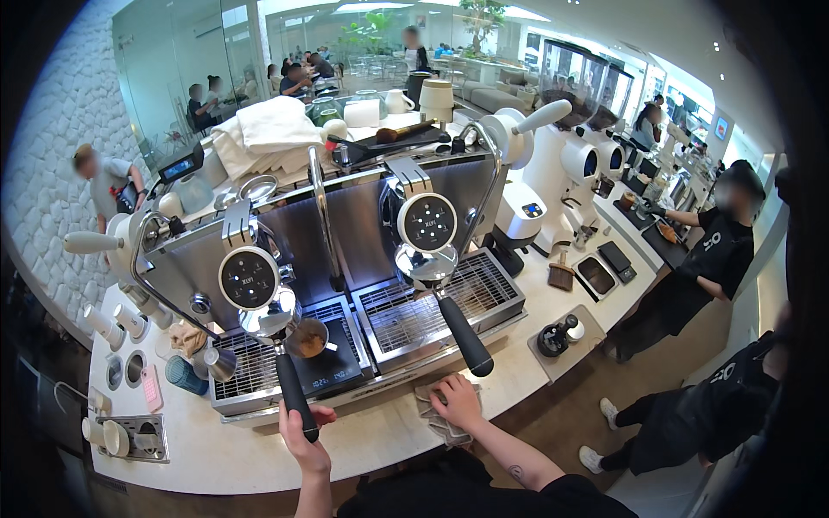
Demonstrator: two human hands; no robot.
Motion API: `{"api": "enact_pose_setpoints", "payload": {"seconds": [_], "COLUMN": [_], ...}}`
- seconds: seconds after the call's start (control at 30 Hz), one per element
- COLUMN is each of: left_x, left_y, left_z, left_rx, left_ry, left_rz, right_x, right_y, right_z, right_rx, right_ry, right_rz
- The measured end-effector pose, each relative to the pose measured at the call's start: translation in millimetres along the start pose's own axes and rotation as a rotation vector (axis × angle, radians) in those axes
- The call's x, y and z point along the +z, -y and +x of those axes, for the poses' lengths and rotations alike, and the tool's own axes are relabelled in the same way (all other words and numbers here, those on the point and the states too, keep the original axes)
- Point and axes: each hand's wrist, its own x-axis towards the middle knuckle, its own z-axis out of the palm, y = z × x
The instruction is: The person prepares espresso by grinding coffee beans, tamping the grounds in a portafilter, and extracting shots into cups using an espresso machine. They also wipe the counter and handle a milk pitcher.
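My left hand (307, 437) is around the end of the black handle of the left portafilter (293, 382), thumb on one side and fingers on the other. That portafilter is locked in the left group head (249, 278) of a steel espresso machine (421, 366). Below its spouts a cup (311, 340) with brown coffee in it stands on a black scale (333, 372) with lit digits. My right hand (457, 403) rests with bent fingers on a folded grey-brown cloth (440, 417) at the counter's front edge. Above it juts the right portafilter (463, 330), set in the right group head (427, 222).
A tamper (552, 340) lies on a mat to the right, near a brush (561, 275). Leftward are a steel pitcher (219, 364), a blue glass (184, 374) and a pink phone (151, 388). Co-workers (719, 239) stand at the right. White towels (275, 133) top the machine.
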Motion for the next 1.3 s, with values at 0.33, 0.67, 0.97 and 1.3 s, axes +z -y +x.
{"api": "enact_pose_setpoints", "payload": {"seconds": [0.33, 0.67, 0.97, 1.3], "left_x": [-9, -5, -4, -5], "left_y": [12, -1, -3, -3], "left_z": [1, 1, 2, 2], "left_rx": [-0.029, -0.007, -0.007, -0.019], "left_ry": [-0.046, 0.047, 0.075, 0.084], "left_rz": [-0.073, -0.004, 0.010, 0.000], "right_x": [-1, -1, -1, 0], "right_y": [0, 4, 5, 4], "right_z": [6, 5, 6, 6], "right_rx": [-0.007, -0.007, 0.003, -0.007], "right_ry": [0.027, 0.014, 0.009, 0.010], "right_rz": [-0.021, 0.014, 0.018, 0.007]}}
